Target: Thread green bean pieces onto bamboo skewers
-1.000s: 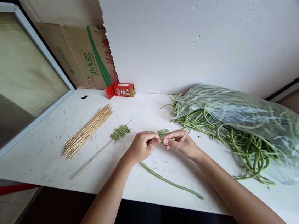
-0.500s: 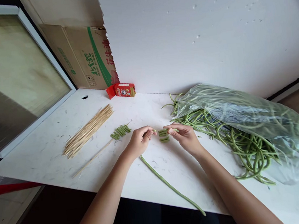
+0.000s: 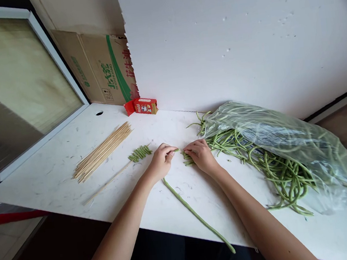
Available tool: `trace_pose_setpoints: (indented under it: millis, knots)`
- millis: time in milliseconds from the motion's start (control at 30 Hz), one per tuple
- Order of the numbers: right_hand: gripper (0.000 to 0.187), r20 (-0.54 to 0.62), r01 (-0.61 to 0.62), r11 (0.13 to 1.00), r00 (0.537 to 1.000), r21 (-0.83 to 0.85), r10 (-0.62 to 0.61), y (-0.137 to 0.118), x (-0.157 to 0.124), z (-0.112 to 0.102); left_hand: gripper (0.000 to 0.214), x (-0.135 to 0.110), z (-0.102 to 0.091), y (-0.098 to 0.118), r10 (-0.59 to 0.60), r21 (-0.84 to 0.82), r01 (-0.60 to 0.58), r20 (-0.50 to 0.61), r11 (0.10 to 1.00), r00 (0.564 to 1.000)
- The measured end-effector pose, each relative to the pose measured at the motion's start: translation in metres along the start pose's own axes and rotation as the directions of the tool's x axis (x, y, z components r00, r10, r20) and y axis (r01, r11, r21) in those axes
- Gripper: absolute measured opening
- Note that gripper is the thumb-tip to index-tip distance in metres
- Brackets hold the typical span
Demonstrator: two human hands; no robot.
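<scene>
My left hand (image 3: 162, 161) pinches a long green bean (image 3: 197, 214); the bean's tip pokes out past the fingers, and its tail trails over the table's front edge. Just to the right, my right hand (image 3: 201, 156) is lowered with its fingers together over a row of short bean pieces (image 3: 188, 160). Its fingertips hide most of what they hold, apparently one short piece. Left of my left hand lies a wooden skewer (image 3: 109, 182) with several bean pieces (image 3: 139, 153) threaded crosswise near its far end.
A bundle of skewers (image 3: 103, 152) lies at the left. On the right, loose long beans (image 3: 286, 176) spill from a clear plastic bag (image 3: 285, 130). A small red box (image 3: 146, 106) and a cardboard carton (image 3: 102, 71) stand at the back, beside a white panel (image 3: 228, 37).
My right hand has moved left and down from beside the row of short pieces to over it, carrying a short bean piece. My left hand keeps its pinch on the long bean, nearly still.
</scene>
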State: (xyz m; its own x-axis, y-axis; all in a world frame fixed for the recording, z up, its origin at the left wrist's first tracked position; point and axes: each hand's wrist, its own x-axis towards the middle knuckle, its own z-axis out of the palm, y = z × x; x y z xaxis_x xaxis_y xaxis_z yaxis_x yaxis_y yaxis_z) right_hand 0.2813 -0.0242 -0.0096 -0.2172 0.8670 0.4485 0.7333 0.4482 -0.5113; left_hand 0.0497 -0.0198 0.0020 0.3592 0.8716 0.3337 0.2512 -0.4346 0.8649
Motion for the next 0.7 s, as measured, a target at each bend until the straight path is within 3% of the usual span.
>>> trace_pose_setpoints:
  millis: [167,400,567,700]
  knots:
    - [0.03,-0.015,0.027,0.999,1.0,-0.02,-0.027,0.001,-0.002,-0.002,0.024,0.001,0.002,-0.004,-0.036,-0.051,0.035,-0.036,0.998,0.999]
    - [0.049,-0.167,0.01,0.984,0.986,0.176,0.02,-0.01,-0.008,-0.028,0.033,0.001,0.004,-0.001,-0.213,-0.244,0.197,-0.04,0.95,0.976]
    - [0.049,0.051,0.082,0.969,0.994,0.233,-0.097,-0.035,-0.014,-0.034,0.042,0.001,0.005,0.002,-0.231,-0.295,0.213,-0.026,0.932,0.973]
    - [0.025,0.022,0.156,0.965,0.986,0.21,-0.164,-0.041,-0.015,-0.025,0.047,0.0,0.005,0.003,-0.245,-0.354,0.235,0.017,0.905,0.969]
